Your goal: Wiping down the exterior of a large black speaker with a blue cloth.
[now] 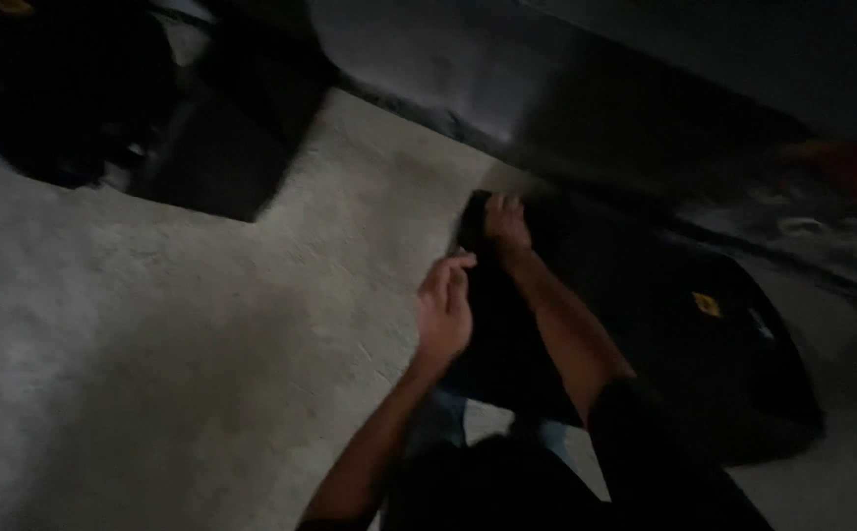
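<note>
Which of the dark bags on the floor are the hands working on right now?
The black bag at right with a small yellow patch; the right hand grips its far edge. The other dark bag, upper left, lies untouched.

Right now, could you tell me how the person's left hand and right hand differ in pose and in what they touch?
The right hand reaches farther out and presses on the top edge of the black bag; the left hand hovers nearer, beside the bag over the concrete floor. The right hand's fingers curl onto the fabric; the left hand's fingers are loosely bent, holding nothing visible. Both are bare and dimly lit.
</note>
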